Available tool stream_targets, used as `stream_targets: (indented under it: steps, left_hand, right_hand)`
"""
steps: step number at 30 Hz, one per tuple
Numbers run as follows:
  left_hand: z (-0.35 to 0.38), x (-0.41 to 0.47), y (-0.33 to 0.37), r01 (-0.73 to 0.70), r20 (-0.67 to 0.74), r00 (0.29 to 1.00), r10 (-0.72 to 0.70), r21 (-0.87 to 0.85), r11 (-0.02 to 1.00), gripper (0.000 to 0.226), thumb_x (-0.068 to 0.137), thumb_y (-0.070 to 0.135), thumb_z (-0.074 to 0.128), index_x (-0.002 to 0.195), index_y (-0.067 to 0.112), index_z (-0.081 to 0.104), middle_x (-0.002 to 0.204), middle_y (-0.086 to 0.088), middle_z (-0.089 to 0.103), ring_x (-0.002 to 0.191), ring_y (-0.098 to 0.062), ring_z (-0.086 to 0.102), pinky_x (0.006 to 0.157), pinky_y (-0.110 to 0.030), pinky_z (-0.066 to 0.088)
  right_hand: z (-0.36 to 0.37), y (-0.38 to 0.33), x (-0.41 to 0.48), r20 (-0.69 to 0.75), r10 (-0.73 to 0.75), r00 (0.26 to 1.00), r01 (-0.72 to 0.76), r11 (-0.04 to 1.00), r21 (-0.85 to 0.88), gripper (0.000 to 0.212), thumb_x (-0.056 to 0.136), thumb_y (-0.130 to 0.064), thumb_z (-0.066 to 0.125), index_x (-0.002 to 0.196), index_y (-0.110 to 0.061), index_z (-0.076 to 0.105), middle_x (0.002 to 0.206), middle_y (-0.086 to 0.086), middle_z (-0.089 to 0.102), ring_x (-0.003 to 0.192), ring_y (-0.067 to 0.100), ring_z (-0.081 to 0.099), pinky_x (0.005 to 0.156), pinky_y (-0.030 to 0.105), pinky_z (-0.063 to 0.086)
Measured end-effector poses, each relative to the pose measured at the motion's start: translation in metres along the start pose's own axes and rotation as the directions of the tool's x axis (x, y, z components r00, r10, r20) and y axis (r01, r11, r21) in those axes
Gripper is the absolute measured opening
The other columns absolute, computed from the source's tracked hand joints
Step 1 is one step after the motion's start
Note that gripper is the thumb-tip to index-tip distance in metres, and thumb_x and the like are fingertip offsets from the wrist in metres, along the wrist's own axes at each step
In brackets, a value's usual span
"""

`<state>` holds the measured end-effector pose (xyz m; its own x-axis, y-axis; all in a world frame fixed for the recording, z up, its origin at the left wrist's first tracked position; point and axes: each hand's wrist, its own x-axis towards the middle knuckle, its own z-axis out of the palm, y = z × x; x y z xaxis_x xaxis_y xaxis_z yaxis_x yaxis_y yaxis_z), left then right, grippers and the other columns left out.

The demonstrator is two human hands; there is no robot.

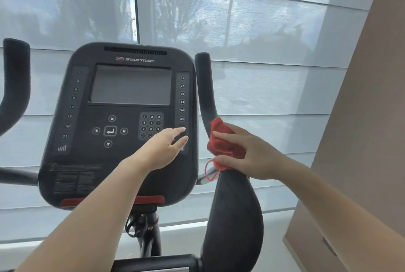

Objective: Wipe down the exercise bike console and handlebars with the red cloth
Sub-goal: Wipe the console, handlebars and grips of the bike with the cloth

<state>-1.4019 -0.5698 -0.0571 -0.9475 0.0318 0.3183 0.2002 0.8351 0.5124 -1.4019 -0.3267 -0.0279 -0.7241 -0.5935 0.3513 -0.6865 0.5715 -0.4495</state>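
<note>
Head view: at nine o'clock of the frame rises the black foam-padded left handlebar [15, 79], with neither hand on it. At the centre stands the dark grey plastic console [72, 173], its dull grey rectangular screen [131, 85] at twelve o'clock of the panel. The left hand [162, 151] reaches to about four o'clock on the console face, fingers straight and slightly apart, holding nothing; whether the fingertips touch the panel I cannot tell. Just right of the console, the black curved right handlebar [205, 87] carries the crumpled red fabric cloth [221, 140], wrapped about its bend, with a thin red thread loop [208, 172] dangling at six o'clock below it. The right hand [247, 153] clamps the cloth against the bar, fingers over the top and thumb beneath. The step in hand appears to be wiping the right handlebar. The next move probably calls for sliding the gripped cloth along the bar toward its tip at twelve o'clock with a firm squeeze, then carrying it across to the console and the far handlebar.
</note>
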Motion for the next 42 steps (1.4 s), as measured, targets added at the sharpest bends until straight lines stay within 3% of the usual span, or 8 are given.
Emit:
stream_targets:
  steps: [6, 12, 17, 20, 29, 34, 39, 42]
  left_hand:
    - [0.001, 0.001, 0.000, -0.013, 0.002, 1.000, 0.013, -0.001, 1.000, 0.048, 0.097, 0.041, 0.039, 0.141, 0.022, 0.039, 0.142, 0.000, 0.045, 0.126, -0.014, 0.045, 0.107, -0.029, 0.031]
    - [-0.001, 0.001, -0.002, 0.000, -0.016, 1.000, 0.000, -0.004, 1.000, 0.048, 0.097, 0.041, 0.038, 0.140, 0.021, 0.040, 0.141, -0.001, 0.045, 0.128, -0.015, 0.043, 0.108, -0.032, 0.031]
    - [-0.009, 0.000, -0.014, 0.050, -0.065, 0.997, -0.051, -0.012, 0.999, 0.048, 0.097, 0.041, 0.039, 0.140, 0.020, 0.040, 0.143, -0.002, 0.044, 0.131, -0.016, 0.040, 0.110, -0.033, 0.030]
    - [-0.013, 0.000, -0.024, 0.098, -0.067, 0.993, -0.099, -0.024, 0.995, 0.048, 0.097, 0.041, 0.038, 0.140, 0.020, 0.040, 0.143, -0.002, 0.044, 0.132, -0.017, 0.040, 0.111, -0.035, 0.029]
    - [-0.008, 0.006, -0.024, 0.108, 0.047, 0.993, -0.112, 0.079, 0.991, 0.048, 0.097, 0.043, 0.036, 0.140, 0.022, 0.038, 0.143, -0.006, 0.044, 0.132, -0.022, 0.038, 0.110, -0.038, 0.029]
    - [-0.005, 0.004, -0.019, 0.087, 0.074, 0.993, -0.092, 0.073, 0.994, 0.047, 0.097, 0.043, 0.036, 0.138, 0.021, 0.042, 0.139, -0.003, 0.049, 0.130, -0.022, 0.042, 0.107, -0.034, 0.031]
    - [-0.002, 0.000, -0.010, 0.057, 0.109, 0.992, -0.062, 0.051, 0.997, 0.043, 0.097, 0.042, 0.038, 0.134, 0.022, 0.047, 0.131, 0.001, 0.056, 0.122, -0.019, 0.049, 0.098, -0.028, 0.034]
    - [0.000, -0.001, -0.005, 0.037, 0.127, 0.991, -0.042, 0.037, 0.999, 0.042, 0.096, 0.043, 0.038, 0.132, 0.024, 0.049, 0.129, 0.004, 0.058, 0.120, -0.016, 0.051, 0.096, -0.027, 0.035]
  right_hand:
    - [-0.018, -0.006, -0.009, -0.087, 0.035, 0.996, -0.017, 0.982, 0.190, 0.024, 0.082, -0.011, 0.067, 0.090, -0.034, 0.071, 0.086, -0.024, 0.071, 0.076, -0.011, 0.063, 0.068, 0.000, 0.040]
    - [-0.032, -0.033, 0.034, -0.271, -0.049, 0.961, 0.151, 0.918, 0.368, 0.018, 0.085, 0.001, 0.062, 0.099, -0.009, 0.070, 0.094, -0.017, 0.072, 0.079, 0.003, 0.069, 0.073, 0.008, 0.048]
    - [-0.008, -0.028, 0.064, -0.141, -0.138, 0.980, 0.113, 0.978, -0.177, 0.023, 0.088, -0.021, 0.061, 0.110, -0.022, 0.067, 0.128, -0.003, 0.056, 0.115, 0.014, 0.053, 0.097, 0.023, 0.038]
    - [0.004, -0.015, 0.053, -0.086, -0.113, 0.990, 0.073, 0.923, -0.377, 0.028, 0.087, -0.036, 0.058, 0.114, -0.032, 0.064, 0.140, -0.011, 0.044, 0.123, 0.012, 0.043, 0.091, 0.017, 0.027]
    - [-0.030, -0.034, 0.005, 0.046, -0.074, 0.996, 0.073, 0.997, 0.025, 0.019, 0.086, -0.005, 0.061, 0.092, -0.019, 0.072, 0.081, -0.022, 0.069, 0.061, -0.014, 0.060, 0.052, 0.002, 0.041]
    - [-0.003, -0.037, -0.019, 0.013, -0.160, 0.987, 0.159, 0.966, -0.202, 0.017, 0.087, -0.020, 0.061, 0.101, -0.025, 0.069, 0.113, -0.019, 0.062, 0.103, -0.003, 0.050, 0.087, -0.002, 0.029]
    - [-0.001, -0.039, -0.044, 0.046, -0.117, 0.992, 0.125, 0.948, -0.293, 0.027, 0.090, -0.029, 0.054, 0.114, -0.041, 0.058, 0.111, -0.048, 0.035, 0.105, -0.020, 0.033, 0.089, -0.004, 0.018]
    - [-0.003, -0.046, -0.055, 0.083, -0.100, 0.992, 0.120, 0.948, -0.296, 0.030, 0.092, -0.028, 0.052, 0.119, -0.042, 0.055, 0.122, -0.040, 0.036, 0.110, -0.014, 0.032, 0.094, 0.000, 0.017]
